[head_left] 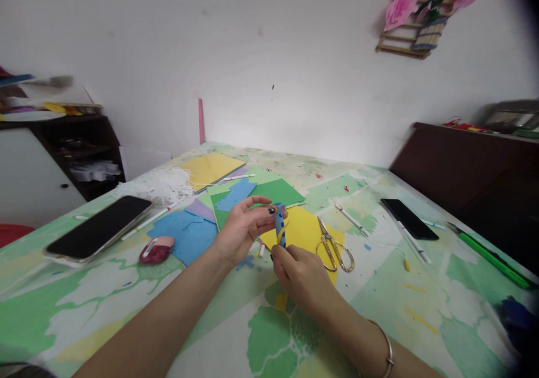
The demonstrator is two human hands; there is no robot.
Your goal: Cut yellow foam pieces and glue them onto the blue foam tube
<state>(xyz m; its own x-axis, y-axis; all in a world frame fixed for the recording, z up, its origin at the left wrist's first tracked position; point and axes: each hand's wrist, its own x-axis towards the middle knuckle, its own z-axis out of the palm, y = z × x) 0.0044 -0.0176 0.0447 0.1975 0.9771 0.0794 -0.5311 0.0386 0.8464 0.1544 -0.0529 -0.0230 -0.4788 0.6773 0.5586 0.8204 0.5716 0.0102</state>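
Observation:
My left hand [242, 226] pinches the upper end of a small blue paper piece [280, 223] with dark spots, which stands upright above the table. My right hand [301, 277] is closed at its lower end, and a thin yellow strip curves across the piece just above those fingers. Beneath and behind the hands lies a yellow sheet [301, 226]. Gold-handled scissors [332, 246] rest on that sheet, right of my hands. Green sheets [278, 192] and blue sheets [187, 237] lie behind and to the left.
A phone [101, 226] and a pink-and-maroon case [156, 250] lie left. White shredded strips [162, 186] sit farther back by a yellow pad [214, 169]. Rightward are markers [351, 219], another phone [408, 219] and a green cutter [492, 257]. A wall stands behind the table.

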